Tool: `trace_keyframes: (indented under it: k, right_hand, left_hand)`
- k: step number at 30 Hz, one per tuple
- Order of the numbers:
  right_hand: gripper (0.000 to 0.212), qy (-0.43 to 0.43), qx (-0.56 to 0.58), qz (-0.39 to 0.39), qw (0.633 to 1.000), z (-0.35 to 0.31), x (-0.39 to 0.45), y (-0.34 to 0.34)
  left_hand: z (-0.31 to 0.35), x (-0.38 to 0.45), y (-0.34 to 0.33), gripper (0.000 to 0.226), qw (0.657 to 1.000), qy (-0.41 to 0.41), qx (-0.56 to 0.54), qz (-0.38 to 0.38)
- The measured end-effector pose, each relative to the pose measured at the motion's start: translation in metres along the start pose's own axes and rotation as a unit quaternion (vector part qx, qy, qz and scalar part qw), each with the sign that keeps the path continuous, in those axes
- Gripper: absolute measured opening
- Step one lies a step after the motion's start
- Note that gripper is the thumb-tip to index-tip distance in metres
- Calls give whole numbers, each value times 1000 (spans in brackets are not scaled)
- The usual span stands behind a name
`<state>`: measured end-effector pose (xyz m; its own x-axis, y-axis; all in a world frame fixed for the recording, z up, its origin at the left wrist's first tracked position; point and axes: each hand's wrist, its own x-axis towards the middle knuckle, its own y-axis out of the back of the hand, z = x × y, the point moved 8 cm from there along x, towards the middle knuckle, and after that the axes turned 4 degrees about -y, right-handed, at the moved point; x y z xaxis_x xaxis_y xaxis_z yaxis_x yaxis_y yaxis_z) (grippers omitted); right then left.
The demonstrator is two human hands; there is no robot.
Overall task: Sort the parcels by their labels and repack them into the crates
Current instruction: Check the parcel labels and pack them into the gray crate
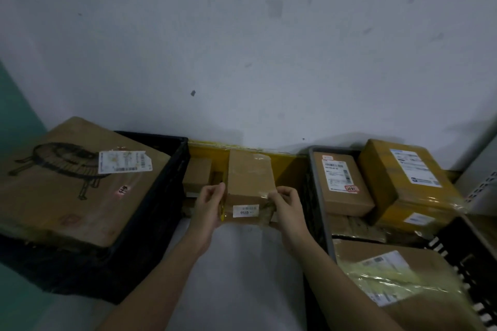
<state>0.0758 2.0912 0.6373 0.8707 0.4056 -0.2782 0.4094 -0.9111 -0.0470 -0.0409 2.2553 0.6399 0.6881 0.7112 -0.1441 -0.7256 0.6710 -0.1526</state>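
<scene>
Dim, bluish light leaves the scene murky and soft throughout, with faint glare on the clear tape of the yellow-taped parcel, deep shadow inside the black crate, and wide-angle bending at the edges.

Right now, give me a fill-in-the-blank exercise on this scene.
1. Both hands hold the small box by its ____.
2. The big box with the drawing lies on the ____ crate.
3. The small box's near label reads ____.
4. The parcel far right is wrapped in ____ tape.

Missing: sides; black; 0250; yellow
</scene>
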Motion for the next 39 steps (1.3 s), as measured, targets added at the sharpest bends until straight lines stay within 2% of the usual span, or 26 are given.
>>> trace_keyframes:
  k: [5, 9, 12, 15, 19, 21, 24, 26, 30, 32, 34, 35, 36, 37, 39]
  right_hand:
    - [34, 29, -11, -57, 998, -3, -28, 15]
    - [42, 23, 10, -90, 996, -9, -42, 32]
    - [36, 3, 29, -100, 995, -11, -50, 44]
    - [51, -61, 81, -119, 988, -4, -55, 52]
    - [75, -85, 145, -174, 970, -6, -62, 62]
    - [82, -87, 149, -195, 966, -7, -66, 64]
    - [62, -80, 146, -199, 966, -9, -69, 67]
    - [52, -66, 163, -190, 966, -12, -70, 71]
    - [40, -54, 215, -173, 960, -11, -73, 77]
    - [39, -50, 232, -174, 956, -9, -74, 77]
    - [40, -41, 240, -182, 953, -11, -75, 79]
    - [39, -38, 238, -189, 952, -11, -76, 80]
    - [37, -32, 228, -202, 952, -12, -78, 80]
    - [35, -26, 208, -215, 954, -12, -80, 80]
    - [34, -12, 157, -248, 956, -12, -85, 80]
  left_hand:
    - [-7, -22, -12, 70, 998, 57, -3, -39]
    - [-9, -41, -25, 79, 996, 45, 4, -83]
    - [-5, -48, -28, 91, 995, -7, 30, -97]
    - [5, -60, -33, 112, 980, -69, 127, -135]
    - [16, -76, -43, 105, 949, -174, 214, -155]
    - [14, -79, -43, 106, 939, -198, 237, -154]
    - [6, -76, -37, 105, 939, -202, 235, -149]
    - [7, -75, -36, 106, 928, -237, 257, -130]
    - [11, -64, -20, 101, 907, -270, 320, -32]
    - [7, -57, -4, 91, 932, -233, 276, 10]
    - [-10, -62, 3, 68, 987, -77, 143, 10]
    - [-22, -68, -1, 56, 997, 22, 65, -16]
    - [-28, -77, -8, 52, 994, 96, 1, -44]
    - [-30, -84, -16, 57, 988, 131, -32, -72]
    - [-28, -90, -21, 70, 984, 140, -57, -90]
